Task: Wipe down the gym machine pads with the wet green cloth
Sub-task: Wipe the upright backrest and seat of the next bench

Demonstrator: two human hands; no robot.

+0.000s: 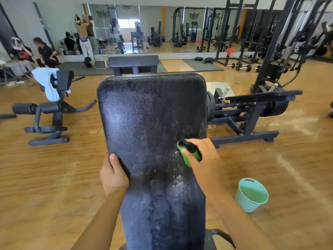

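the wipe looks partway through. the right hand (202,156) is curled round the green cloth (189,150), pressing it against the right side of the long black pad (144,114). the left hand (113,175) grips the pad's opposite edge, thumb on the face and fingers wrapped behind, probably to steady it.

below and beside the right hand the pad is mottled with dark wet patches and pale, speckled streaks, so that stretch seems covered. a damp smear also shows along the far top edge. the broad area above the left hand reads as evenly glossy with no streaks, so i judge it not yet wiped, or already dry; i cannot tell which. a smaller pad (133,63) beyond the top edge shows no wet marks that i can make out.

the cloth is bunched small, bright green with dark patches, and mostly hidden under the fingers. a pale teal bucket (252,197) stands on the floor just outside the right forearm, handy for rinsing.
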